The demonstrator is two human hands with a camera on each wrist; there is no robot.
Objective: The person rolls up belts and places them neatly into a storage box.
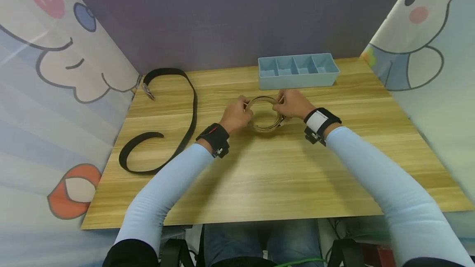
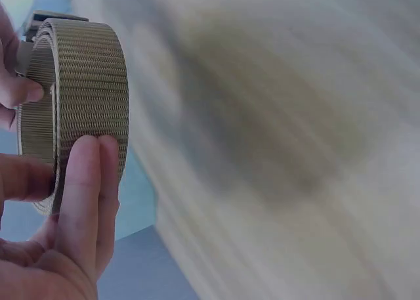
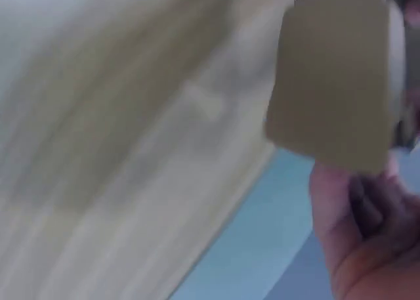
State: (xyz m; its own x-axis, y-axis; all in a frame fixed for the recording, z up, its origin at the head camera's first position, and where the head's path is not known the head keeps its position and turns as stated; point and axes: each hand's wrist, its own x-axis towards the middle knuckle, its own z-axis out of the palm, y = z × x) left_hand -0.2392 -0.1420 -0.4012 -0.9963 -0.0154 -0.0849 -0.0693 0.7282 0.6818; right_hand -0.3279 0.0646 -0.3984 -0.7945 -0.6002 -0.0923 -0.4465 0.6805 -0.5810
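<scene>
A tan webbing belt, wound into a ring of several layers, is held up over the middle of the table between both hands. My left hand grips its left side; in the left wrist view two fingers lie along the outer ribbed face of the belt, with the thumb side at the inner loop. On the other side my right hand pinches the belt near its dark metal buckle. In the right wrist view a flat tan piece, blurred, covers part of the right hand.
A black belt lies in a loose S on the left of the wooden table, its metal buckle at the back. Behind the hands stands a light blue box with several compartments. A grey panel closes off the back.
</scene>
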